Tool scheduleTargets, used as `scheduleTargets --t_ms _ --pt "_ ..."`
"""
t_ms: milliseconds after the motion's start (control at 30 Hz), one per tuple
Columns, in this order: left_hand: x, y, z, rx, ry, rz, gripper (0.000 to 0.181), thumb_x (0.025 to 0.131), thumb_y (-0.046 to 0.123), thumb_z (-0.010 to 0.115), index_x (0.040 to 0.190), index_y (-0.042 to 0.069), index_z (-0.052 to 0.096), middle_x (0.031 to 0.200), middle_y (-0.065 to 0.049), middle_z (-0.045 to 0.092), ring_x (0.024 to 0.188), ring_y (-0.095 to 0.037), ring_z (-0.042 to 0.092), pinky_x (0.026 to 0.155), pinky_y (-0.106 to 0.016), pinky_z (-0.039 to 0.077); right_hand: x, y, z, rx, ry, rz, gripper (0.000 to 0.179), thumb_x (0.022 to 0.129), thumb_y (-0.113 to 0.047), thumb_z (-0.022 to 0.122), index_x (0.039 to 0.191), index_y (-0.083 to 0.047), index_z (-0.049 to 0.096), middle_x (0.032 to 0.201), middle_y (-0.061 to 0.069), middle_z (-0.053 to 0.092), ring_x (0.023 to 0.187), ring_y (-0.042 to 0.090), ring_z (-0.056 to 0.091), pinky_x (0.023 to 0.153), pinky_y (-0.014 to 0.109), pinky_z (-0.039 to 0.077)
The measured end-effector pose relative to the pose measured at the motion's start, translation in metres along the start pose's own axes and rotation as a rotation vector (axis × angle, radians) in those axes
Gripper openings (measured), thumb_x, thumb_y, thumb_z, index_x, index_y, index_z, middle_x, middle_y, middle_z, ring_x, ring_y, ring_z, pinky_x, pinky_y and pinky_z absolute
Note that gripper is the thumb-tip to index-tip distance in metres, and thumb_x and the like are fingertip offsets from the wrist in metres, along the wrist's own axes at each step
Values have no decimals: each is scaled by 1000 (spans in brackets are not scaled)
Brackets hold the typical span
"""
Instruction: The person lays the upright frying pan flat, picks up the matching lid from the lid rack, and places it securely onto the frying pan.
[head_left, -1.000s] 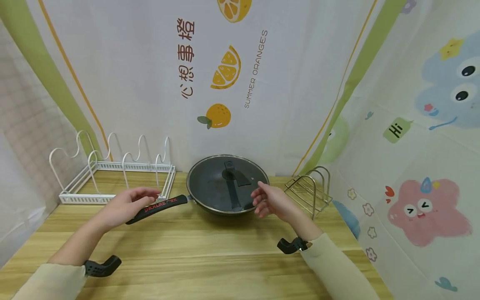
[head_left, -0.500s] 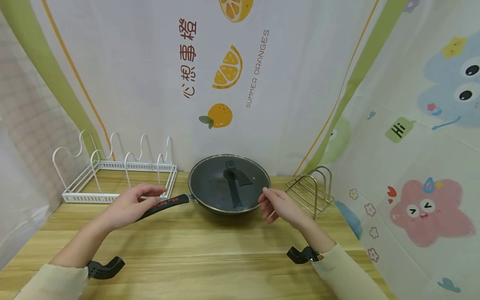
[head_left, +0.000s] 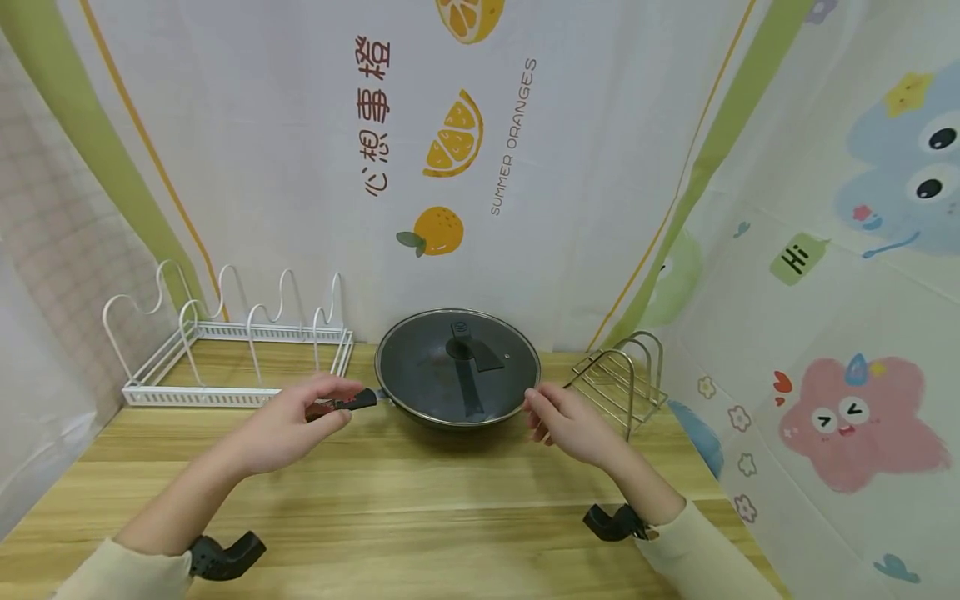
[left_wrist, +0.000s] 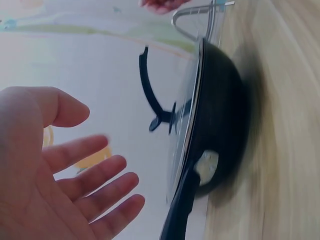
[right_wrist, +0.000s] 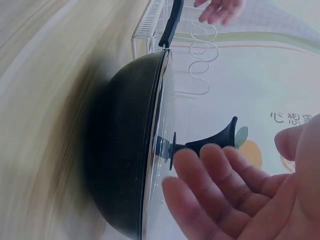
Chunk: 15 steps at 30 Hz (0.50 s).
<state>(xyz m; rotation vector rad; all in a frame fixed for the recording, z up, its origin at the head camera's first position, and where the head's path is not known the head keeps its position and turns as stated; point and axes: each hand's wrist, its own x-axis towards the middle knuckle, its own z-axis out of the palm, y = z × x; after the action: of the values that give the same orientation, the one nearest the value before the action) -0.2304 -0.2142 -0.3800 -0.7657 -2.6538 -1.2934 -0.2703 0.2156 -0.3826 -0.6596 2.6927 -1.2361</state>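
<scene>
A black wok [head_left: 450, 422] stands on the wooden table, its glass lid [head_left: 412, 354] on top. An upright black lid handle [right_wrist: 222, 137] rises from the lid's centre. The wok's long black handle [head_left: 362, 399] points left. Over that handle is my left hand [head_left: 292, 425], thumb and fingers spread; in the left wrist view they hold nothing and the wok handle [left_wrist: 181, 202] lies apart from them. My right hand [head_left: 573, 425] hovers by the lid's right rim, fingers loosely bent and holding nothing. Its fingertips overlap the lid handle in the right wrist view.
At the back left stands a white wire rack [head_left: 191, 397] with tall looped dividers. A small gold wire rack [head_left: 630, 392] is at the back right, close behind my right hand. Printed curtains [head_left: 600, 167] hang behind and beside the table [head_left: 420, 517].
My left hand has moved right along the wok handle, closer to the wok. The right hand has drawn slightly right, off the lid's edge. Wok and lid stay put.
</scene>
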Motion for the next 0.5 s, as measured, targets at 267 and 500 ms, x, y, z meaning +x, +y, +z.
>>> scheduleTargets --t_ms 267,500 --pt "2 17 22 22 -7 20 65 109 22 67 167 8 42 165 -21 52 151 -42 52 117 -61 50 -3 -4 4 -271 83 -56 49 118 -42 49 145 -6 65 127 5 76 111 23 74 95 46 62" --pt "15 17 39 60 -6 -6 77 107 23 69 172 8 32 171 -25 41 156 -47 45 120 -67 46 -1 -1 5 -426 69 -58 67 115 -51 50 165 -6 47 165 20 54 150 44 54 122 64 46"
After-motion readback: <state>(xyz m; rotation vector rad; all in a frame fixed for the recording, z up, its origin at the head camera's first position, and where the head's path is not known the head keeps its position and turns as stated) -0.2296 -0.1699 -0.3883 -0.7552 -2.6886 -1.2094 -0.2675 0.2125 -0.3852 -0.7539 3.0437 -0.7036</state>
